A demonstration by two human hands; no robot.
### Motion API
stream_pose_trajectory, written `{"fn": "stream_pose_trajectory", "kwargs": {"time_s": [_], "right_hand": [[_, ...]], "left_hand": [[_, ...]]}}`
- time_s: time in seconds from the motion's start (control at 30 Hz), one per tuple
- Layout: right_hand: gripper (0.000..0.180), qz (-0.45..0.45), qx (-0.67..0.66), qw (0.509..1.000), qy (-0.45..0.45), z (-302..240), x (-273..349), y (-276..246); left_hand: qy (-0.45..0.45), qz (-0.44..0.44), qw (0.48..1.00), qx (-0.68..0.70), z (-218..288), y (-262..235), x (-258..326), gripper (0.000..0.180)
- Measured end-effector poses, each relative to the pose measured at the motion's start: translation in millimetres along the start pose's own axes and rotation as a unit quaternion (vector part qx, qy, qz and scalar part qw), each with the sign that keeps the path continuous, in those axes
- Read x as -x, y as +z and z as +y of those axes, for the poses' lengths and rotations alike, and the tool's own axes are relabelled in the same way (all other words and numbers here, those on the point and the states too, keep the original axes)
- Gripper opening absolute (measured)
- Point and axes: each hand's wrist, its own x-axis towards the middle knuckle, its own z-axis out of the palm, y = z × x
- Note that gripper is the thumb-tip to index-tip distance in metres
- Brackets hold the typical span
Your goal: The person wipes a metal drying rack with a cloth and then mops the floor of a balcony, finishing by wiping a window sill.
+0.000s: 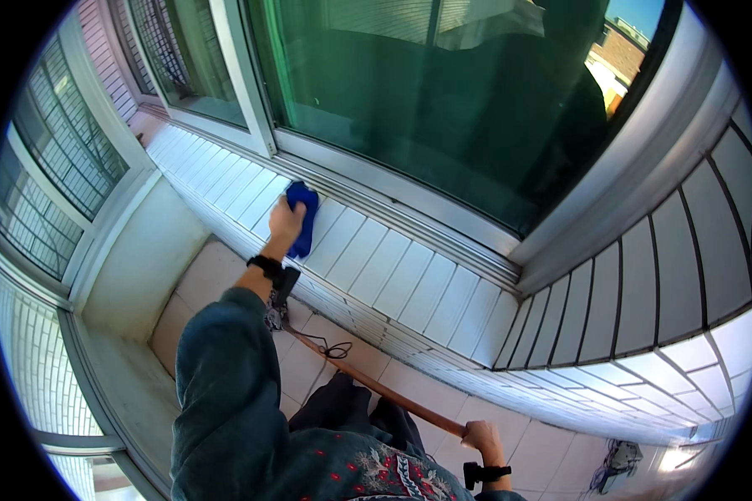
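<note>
My left hand (285, 224) presses a blue cloth (303, 215) against the white slatted wall panel (376, 267) just below the window frame. A dark band sits on that wrist. Low in the picture my right hand (481, 437) is closed around the top of a long brown wooden handle (376, 387). The handle slants down to the left to a mop head (277, 316) on the tiled floor, with a thin cord looped beside it.
A large green-tinted window (443, 92) with a grey frame fills the top. Barred windows (33, 192) stand at the left over a low ledge. The floor is pale tile (209, 284). A crumpled rag (617, 461) lies at the lower right.
</note>
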Motion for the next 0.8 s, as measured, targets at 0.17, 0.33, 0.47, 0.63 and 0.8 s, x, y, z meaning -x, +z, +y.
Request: {"fn": "stream_pose_trajectory", "kwargs": {"time_s": [0.17, 0.33, 0.47, 0.63, 0.8], "right_hand": [[0.032, -0.038, -0.009, 0.999, 0.024, 10, -11, 11], [0.037, -0.114, -0.010, 0.992, 0.050, -6, -17, -2], [0.037, -0.103, -0.048, 0.985, 0.131, -29, 2, -35], [0.026, -0.063, 0.005, 0.993, 0.099, -15, -7, -37], [0.022, -0.037, -0.004, 0.997, 0.065, -17, -12, -40]], "left_hand": [[-0.037, 0.080, 0.886, 0.456, 7, -4, -109, 0.041], [-0.039, 0.034, 0.896, 0.442, -25, 16, -199, 0.056], [-0.042, 0.115, 0.939, 0.320, -25, 42, -192, 0.054], [0.090, 0.053, 0.942, 0.319, 47, 91, -95, 0.055], [0.163, 0.068, 0.937, 0.300, 153, 119, 26, 0.040]]}}
